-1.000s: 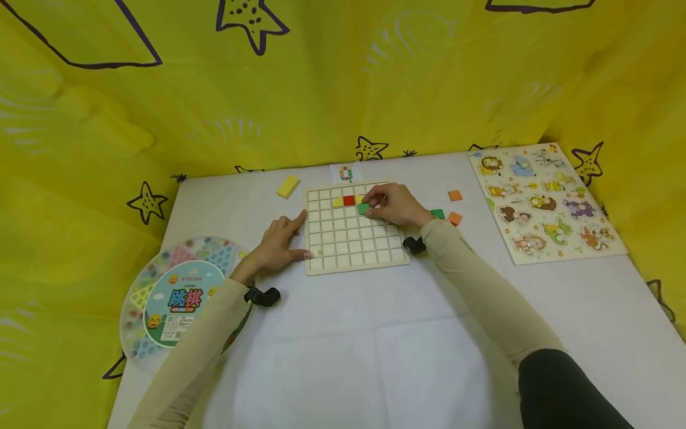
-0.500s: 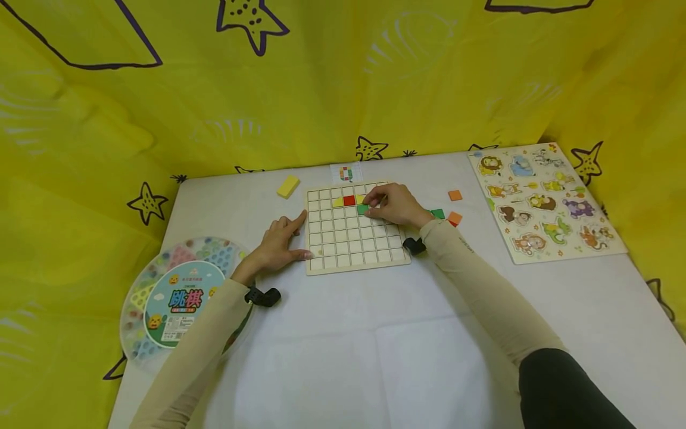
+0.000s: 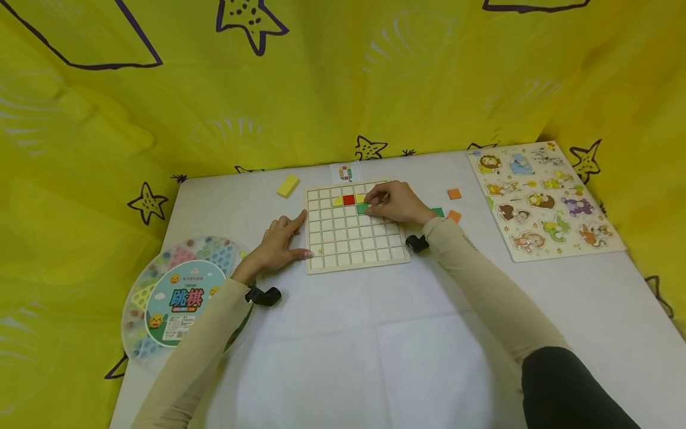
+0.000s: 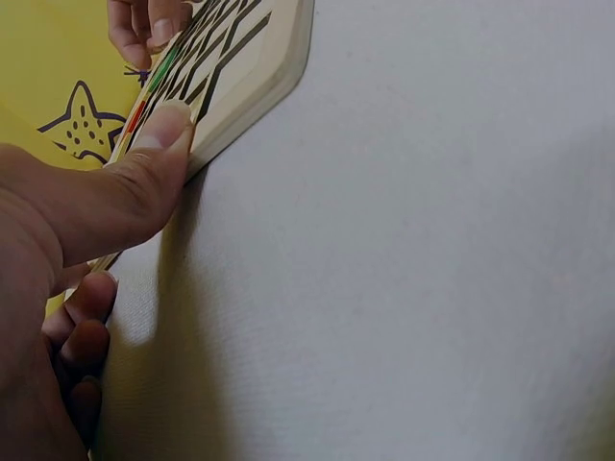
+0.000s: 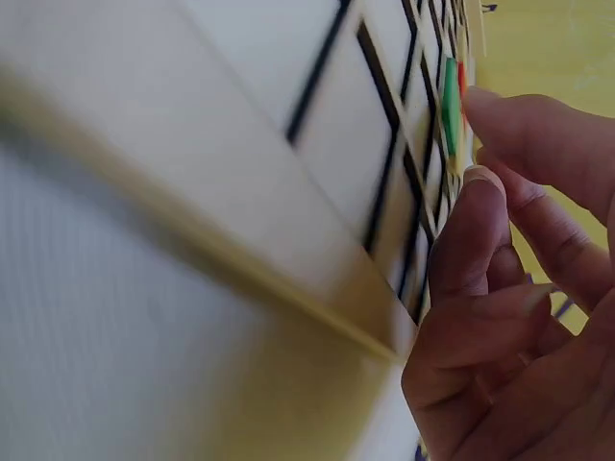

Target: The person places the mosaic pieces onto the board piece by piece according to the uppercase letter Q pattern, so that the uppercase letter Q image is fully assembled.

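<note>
The right hand (image 3: 399, 202), whether pinching I cannot tell, is resting nearest the green tile (image 3: 362, 209), lying at its nine o'clock.

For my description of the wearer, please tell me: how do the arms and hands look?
The left sleeve and right sleeve are beige, long and close-fitting, with a dark outer sleeve further up on the right. A small dark marking on the right sleeve is unreadable. The left hand and right hand wear no gloves; a black wrist device is worn on each side.
</note>
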Motion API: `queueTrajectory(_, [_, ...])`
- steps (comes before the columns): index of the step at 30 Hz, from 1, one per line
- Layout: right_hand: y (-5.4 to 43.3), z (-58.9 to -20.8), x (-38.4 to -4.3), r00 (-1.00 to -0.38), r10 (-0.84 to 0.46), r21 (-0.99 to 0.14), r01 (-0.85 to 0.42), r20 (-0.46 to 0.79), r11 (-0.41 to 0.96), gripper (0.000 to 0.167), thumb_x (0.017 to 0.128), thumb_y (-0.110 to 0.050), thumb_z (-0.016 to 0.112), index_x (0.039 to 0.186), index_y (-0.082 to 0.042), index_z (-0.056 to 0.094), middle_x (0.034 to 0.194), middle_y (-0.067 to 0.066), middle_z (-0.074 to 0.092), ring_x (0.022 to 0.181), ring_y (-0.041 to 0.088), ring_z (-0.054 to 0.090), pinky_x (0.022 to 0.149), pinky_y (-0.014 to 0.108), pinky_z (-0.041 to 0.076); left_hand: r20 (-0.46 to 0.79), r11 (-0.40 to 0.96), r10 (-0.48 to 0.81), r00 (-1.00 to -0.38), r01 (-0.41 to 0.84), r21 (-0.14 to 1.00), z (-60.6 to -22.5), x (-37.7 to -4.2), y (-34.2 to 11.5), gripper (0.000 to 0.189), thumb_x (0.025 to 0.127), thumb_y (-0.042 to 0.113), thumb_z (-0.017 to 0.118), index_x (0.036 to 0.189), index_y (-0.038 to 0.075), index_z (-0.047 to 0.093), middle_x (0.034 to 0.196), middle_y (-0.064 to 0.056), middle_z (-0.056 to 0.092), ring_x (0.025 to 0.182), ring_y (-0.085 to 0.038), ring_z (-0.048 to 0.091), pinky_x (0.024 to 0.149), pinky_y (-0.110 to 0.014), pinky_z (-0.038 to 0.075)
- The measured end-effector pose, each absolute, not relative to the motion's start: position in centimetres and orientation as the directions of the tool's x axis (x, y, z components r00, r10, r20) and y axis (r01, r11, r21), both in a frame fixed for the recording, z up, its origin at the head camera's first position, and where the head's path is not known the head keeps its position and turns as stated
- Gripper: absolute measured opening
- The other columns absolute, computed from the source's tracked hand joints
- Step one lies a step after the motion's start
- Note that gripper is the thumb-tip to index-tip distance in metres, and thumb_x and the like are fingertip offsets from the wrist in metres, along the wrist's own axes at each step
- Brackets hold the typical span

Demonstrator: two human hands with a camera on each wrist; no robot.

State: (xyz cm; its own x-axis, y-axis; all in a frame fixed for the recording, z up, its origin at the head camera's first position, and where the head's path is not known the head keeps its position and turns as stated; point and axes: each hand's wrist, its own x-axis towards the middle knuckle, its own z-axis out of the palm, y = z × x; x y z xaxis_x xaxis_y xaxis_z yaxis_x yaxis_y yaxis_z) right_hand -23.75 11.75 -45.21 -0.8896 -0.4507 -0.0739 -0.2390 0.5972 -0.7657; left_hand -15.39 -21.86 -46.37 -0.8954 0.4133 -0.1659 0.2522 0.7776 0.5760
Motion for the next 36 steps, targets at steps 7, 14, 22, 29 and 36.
queueTrajectory(7, [14.6, -44.0, -23.6, -0.900, -0.425, -0.739, -0.220, -0.099, 0.637, 0.020, 0.094, -0.017, 0.079, 0.112, -0.009, 0.079, 0.099, 0.007, 0.072, 0.083, 0.021, 0.061, 0.078, 0.032, 0.047, -0.169, 0.779, 0.414, -0.894, 0.252, 0.574, -46.6, -15.2, -21.8, 0.100, 0.093, 0.029, 0.084, 0.169, 0.005, 0.023, 0.115, -0.013, 0.050, 0.100, -0.029, 0.036, 0.088, -0.039, 0.025])
queueTrajectory(14, [19.9, -43.2, -23.5, -0.876, -0.463, -0.675, -0.261, -0.134, 0.690, 0.016, 0.098, -0.012, 0.075, 0.111, -0.004, 0.080, 0.101, 0.013, 0.076, 0.080, 0.019, 0.062, 0.068, 0.027, 0.049, -0.172, 0.776, 0.417, -0.892, 0.251, 0.578, -46.6, -15.2, -21.5, 0.099, 0.094, 0.029, 0.083, 0.169, 0.006, 0.023, 0.114, -0.012, 0.049, 0.100, -0.028, 0.036, 0.088, -0.039, 0.024])
queueTrajectory(22, [23.4, -43.0, -22.9, -0.856, -0.467, -0.622, -0.245, -0.221, 0.744, 0.021, 0.098, -0.017, 0.077, 0.113, -0.002, 0.078, 0.102, 0.014, 0.075, 0.084, 0.022, 0.065, 0.068, 0.027, 0.051, -0.166, 0.776, 0.414, -0.895, 0.252, 0.579, -46.5, -15.2, -21.6, 0.099, 0.094, 0.029, 0.083, 0.169, 0.005, 0.022, 0.114, -0.012, 0.049, 0.101, -0.029, 0.036, 0.089, -0.040, 0.025])
queueTrajectory(29, [24.5, -43.1, -22.6, -0.869, -0.445, -0.604, -0.238, -0.216, 0.760, 0.017, 0.096, -0.013, 0.078, 0.111, -0.004, 0.079, 0.101, 0.013, 0.074, 0.088, 0.023, 0.064, 0.072, 0.027, 0.050, -0.160, 0.774, 0.415, -0.896, 0.256, 0.579, -46.4, -15.2, -21.7, 0.098, 0.094, 0.028, 0.082, 0.169, 0.005, 0.023, 0.113, -0.012, 0.049, 0.101, -0.030, 0.036, 0.089, -0.041, 0.024])
queueTrajectory(36, [24.8, -42.9, -22.4, -0.870, -0.426, -0.591, -0.212, -0.249, 0.778, 0.019, 0.096, -0.011, 0.078, 0.113, -0.003, 0.078, 0.104, 0.014, 0.073, 0.094, 0.028, 0.062, 0.079, 0.034, 0.049, -0.161, 0.776, 0.412, -0.897, 0.253, 0.578, -46.4, -15.2, -21.8, 0.099, 0.094, 0.029, 0.082, 0.169, 0.006, 0.022, 0.113, -0.011, 0.048, 0.101, -0.029, 0.036, 0.089, -0.041, 0.024])
